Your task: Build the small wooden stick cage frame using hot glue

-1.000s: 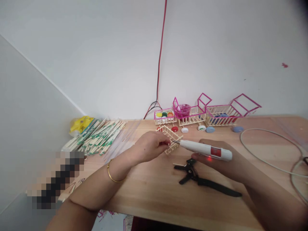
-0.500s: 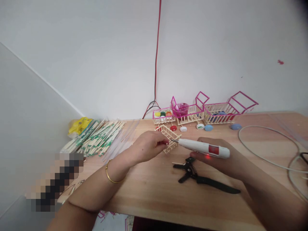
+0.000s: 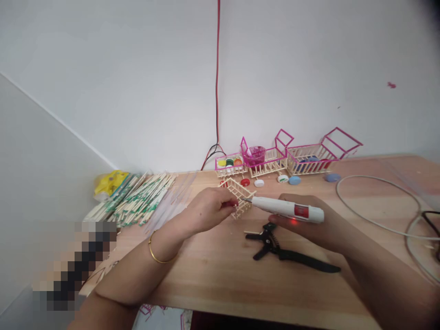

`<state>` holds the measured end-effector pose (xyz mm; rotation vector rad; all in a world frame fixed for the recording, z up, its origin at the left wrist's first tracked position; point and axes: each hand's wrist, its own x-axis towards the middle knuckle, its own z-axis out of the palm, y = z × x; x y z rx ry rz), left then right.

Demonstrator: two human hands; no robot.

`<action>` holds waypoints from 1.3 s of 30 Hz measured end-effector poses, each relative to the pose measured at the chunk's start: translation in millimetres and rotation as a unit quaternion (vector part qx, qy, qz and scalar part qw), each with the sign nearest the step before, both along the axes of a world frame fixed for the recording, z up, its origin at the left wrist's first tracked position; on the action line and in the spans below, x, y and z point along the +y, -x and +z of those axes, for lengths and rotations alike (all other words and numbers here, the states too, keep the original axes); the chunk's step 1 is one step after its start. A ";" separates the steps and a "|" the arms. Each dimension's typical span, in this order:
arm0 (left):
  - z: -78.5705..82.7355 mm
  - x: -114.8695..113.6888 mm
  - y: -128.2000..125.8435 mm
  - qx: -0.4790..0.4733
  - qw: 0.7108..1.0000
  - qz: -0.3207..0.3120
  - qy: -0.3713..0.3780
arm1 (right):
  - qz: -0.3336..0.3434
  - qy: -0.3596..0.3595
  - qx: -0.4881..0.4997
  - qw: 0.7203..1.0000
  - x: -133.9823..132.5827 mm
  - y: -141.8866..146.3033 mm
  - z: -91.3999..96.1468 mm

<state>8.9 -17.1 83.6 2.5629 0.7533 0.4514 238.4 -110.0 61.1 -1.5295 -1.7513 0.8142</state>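
My left hand (image 3: 209, 208), with a gold bangle at the wrist, is closed in a pinch at a small openwork frame of pale wooden sticks (image 3: 242, 191). Its fingers hide part of the frame's near side. From the right, my right hand (image 3: 305, 229) grips a white hot glue gun (image 3: 285, 208) with a red label and a lit red light underneath. The metal tip points left, close to my left fingertips and in front of the frame. Below the glue gun, black-handled wire-stripper pliers (image 3: 270, 243) lie on the table, with a thin stick at their jaws.
Along the wall stand stick carts (image 3: 311, 160) with magenta rims, one holding a magenta-stained cup (image 3: 256, 156). Bottle caps (image 3: 259, 183) lie before them. Bundles of wrapped sticks (image 3: 144, 199) and a yellow bag (image 3: 112, 183) are at left. A pale cable (image 3: 374, 231) loops at right.
The whole view has shifted slightly, so most things appear a little further left. Both hands keep nearly the same pose, with the glue gun's tip still beside my left fingertips.
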 end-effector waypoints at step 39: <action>-3.0 0.8 -0.5 0.002 1.000 0.008 0.001 | -0.065 -0.082 -0.195 0.975 13.4 -35.3 -10.4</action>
